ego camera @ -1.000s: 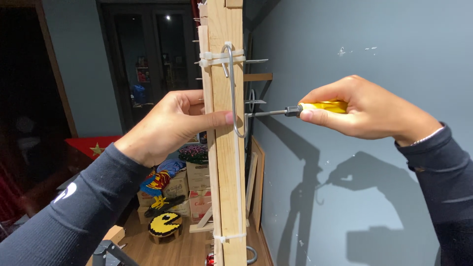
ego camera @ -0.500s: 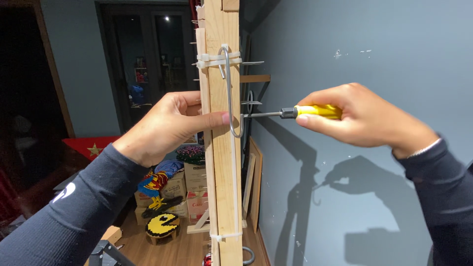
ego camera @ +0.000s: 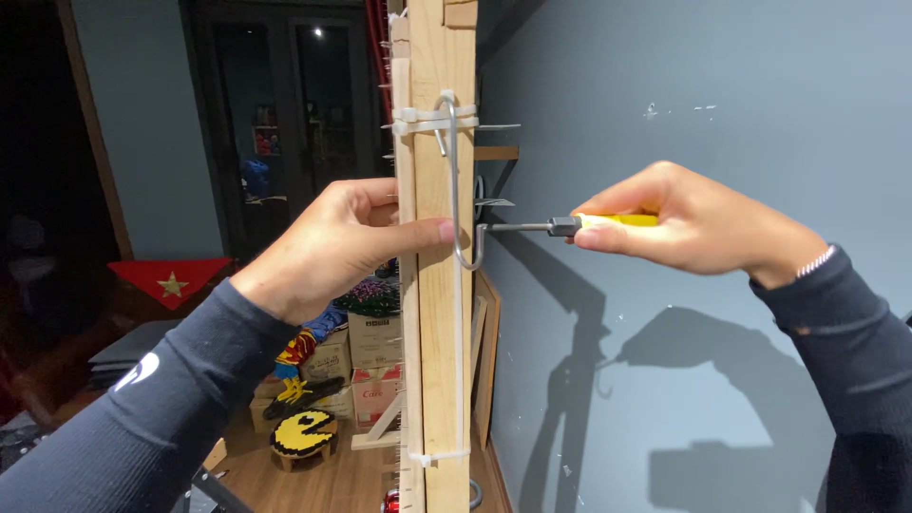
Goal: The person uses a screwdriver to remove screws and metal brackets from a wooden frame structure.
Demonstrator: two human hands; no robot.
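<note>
While the left hand (ego camera: 332, 242) wraps its grip around the upright wooden post (ego camera: 445, 285), thumb on the front edge, the right hand (ego camera: 689, 228) pinches a yellow-handled screwdriver (ego camera: 570, 225) whose tip meets the metal hook (ego camera: 461, 180) beside the grey wall (ego camera: 712, 95), open floor (ego camera: 342, 475) beyond.

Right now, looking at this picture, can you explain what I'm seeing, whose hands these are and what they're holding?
This is one view from a camera worn on a person's head, looking out at their own two bare hands. The left hand grips an upright wooden frame, thumb pressed on its front. A metal hook is tied to the wood with white cable ties. The right hand holds a yellow-handled screwdriver, its tip at the frame's edge by the grey wall. Boxes and toys sit on the floor behind.
</note>
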